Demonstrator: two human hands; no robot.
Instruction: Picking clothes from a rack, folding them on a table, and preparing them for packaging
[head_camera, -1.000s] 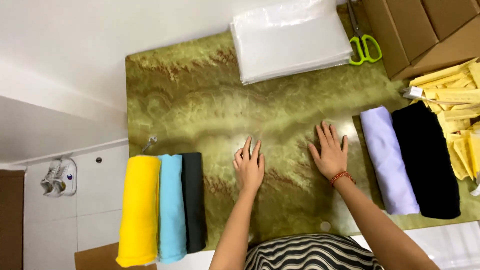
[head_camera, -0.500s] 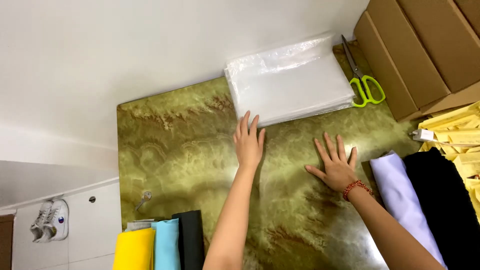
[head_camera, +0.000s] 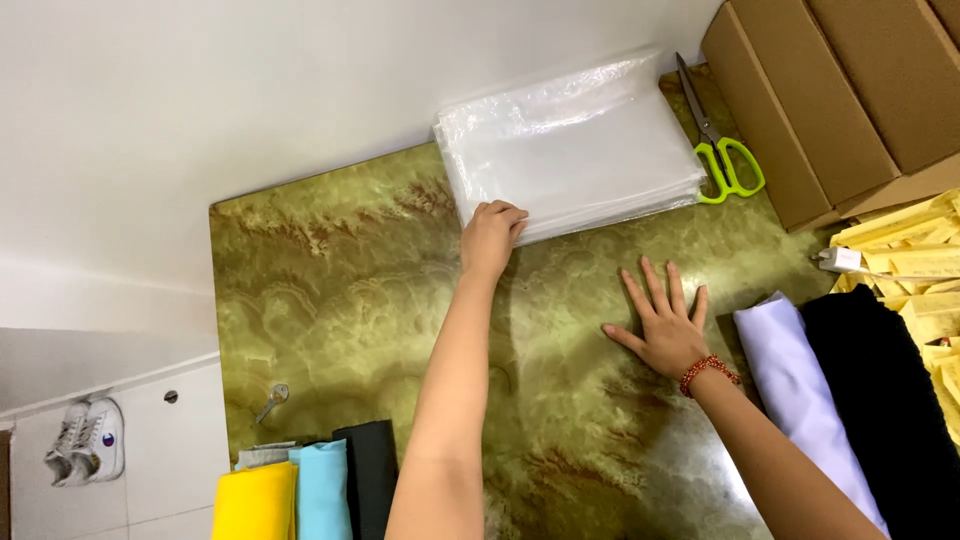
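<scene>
We note the left hand (head_camera: 490, 235) curled on the near left corner of the clear bag stack (head_camera: 575, 140), far on the green surface (head_camera: 340, 300): light, limp, slippery, best pinched there; right hand (head_camera: 665, 325) flat, spread, empty.

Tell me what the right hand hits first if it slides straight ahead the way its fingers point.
The right hand lies flat on the green marbled table, fingers pointing up and slightly left. Going straight on, it would probably meet the near edge of the stack of clear plastic bags first; the table between looks bare.
</scene>
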